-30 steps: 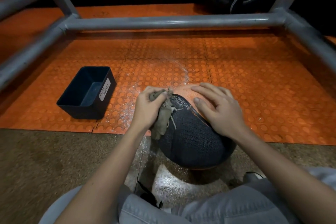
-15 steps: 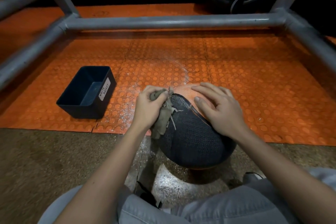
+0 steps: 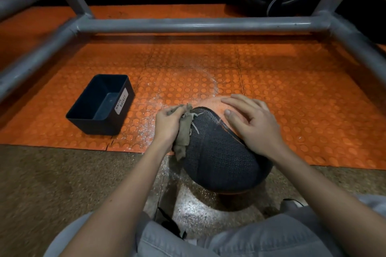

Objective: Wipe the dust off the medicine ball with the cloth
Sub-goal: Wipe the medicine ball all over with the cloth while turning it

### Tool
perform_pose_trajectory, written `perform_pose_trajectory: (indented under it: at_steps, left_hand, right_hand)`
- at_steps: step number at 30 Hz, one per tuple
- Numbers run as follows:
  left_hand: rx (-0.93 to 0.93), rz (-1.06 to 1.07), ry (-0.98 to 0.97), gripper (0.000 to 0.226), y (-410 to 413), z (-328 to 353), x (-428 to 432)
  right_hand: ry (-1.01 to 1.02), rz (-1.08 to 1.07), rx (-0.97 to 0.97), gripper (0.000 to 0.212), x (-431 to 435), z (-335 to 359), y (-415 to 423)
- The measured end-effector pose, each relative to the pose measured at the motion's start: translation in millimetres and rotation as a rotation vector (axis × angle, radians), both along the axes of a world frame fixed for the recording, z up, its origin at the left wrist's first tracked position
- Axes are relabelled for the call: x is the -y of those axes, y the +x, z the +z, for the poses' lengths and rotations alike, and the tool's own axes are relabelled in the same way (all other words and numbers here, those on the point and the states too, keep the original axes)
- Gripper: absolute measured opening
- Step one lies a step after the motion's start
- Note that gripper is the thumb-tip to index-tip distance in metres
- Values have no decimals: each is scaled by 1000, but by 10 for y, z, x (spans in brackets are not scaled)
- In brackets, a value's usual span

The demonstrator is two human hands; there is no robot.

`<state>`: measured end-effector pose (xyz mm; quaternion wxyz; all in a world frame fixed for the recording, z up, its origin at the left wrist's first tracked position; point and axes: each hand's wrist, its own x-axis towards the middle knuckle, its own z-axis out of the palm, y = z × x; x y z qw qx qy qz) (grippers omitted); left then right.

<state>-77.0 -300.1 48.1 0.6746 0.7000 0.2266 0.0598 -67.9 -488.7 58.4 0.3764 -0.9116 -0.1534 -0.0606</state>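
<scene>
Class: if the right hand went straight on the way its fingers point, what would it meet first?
Probably the cloth in the left hand, just across the medicine ball; depth is unclear.

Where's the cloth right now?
In the head view, the cloth is bunched in the left hand, against the left side of the medicine ball. The waste basket sits farther left on the orange mat.

Obstacles: grey pipe frame (image 3: 188, 25) barring the far side and both flanks; dark waste basket (image 3: 98, 126) left of medicine ball (image 3: 219, 156). Free room: studded orange mat (image 3: 292, 100) between basket and ball, right of ball, and beyond it to the crossbar.
</scene>
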Motion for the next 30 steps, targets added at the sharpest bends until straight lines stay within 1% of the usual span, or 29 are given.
perform_pose_trajectory:
  at_steps: [2,3,4,6,7,8,10,11,13,14,15,17,19,21,23,24,25,26,27,28,29,30]
  left_hand:
    - [13,-3,-16,10,-19,34,14]
    - [58,-43,26,8,-49,76,59]
    - [123,-104,114,7,-91,128,127]
    - [271,-246,367,9,-182,221,285]
    - [322,-273,449,9,-211,242,336]
    - [323,-268,462,8,-200,231,331]
    - [214,-200,302,6,-101,147,163]
    - [128,-161,192,14,-48,84,57]
    - [-76,-101,0,26,-2,-50,-95]
    - [-147,-84,-42,26,-7,-96,-116]
    - [-176,-71,-51,22,-12,-117,-106]
    - [-108,-58,-42,16,13,-92,-48]
    - [54,-95,32,12,20,67,50]
    - [200,-204,199,9,-30,211,190]
    - [286,-306,432,12,-119,287,323]
    - [308,-322,497,12,-141,277,342]
    - [322,-324,498,12,-138,258,323]
    - [322,-308,420,11,-112,228,265]
    - [285,-275,302,7,-80,190,181]
    - [222,-240,186,3,-49,159,102]
    - [151,-196,119,7,-28,124,38]
    - [82,-160,97,12,-14,95,-6]
  right_hand:
    - [22,-4,12,44,23,-21,11]
    - [33,-7,17,47,39,-30,20]
    - [44,-9,18,50,56,-40,36]
    - [56,-3,15,50,83,-51,75]
    - [57,4,11,48,93,-49,91]
    - [57,10,5,46,97,-47,97]
    - [61,12,-6,37,89,-35,75]
    - [58,10,-9,34,86,-29,54]
    - [43,9,-6,38,71,-23,27]
    - [39,8,-5,40,64,-21,22]
    - [37,7,-5,42,62,-16,19]
    - [41,0,1,44,72,-16,28]
    - [42,-10,2,43,82,-19,31]
    - [30,-13,4,45,75,-14,21]
    - [15,-2,21,49,60,-7,6]
    - [13,9,23,47,56,-9,1]
    - [13,18,17,42,54,-5,-2]
    - [11,27,9,38,53,-3,1]
    - [4,35,-1,34,47,3,-1]
    - [-1,41,-6,31,44,5,0]
    - [-1,44,-7,29,40,6,-3]
    - [6,43,-4,28,37,4,-2]
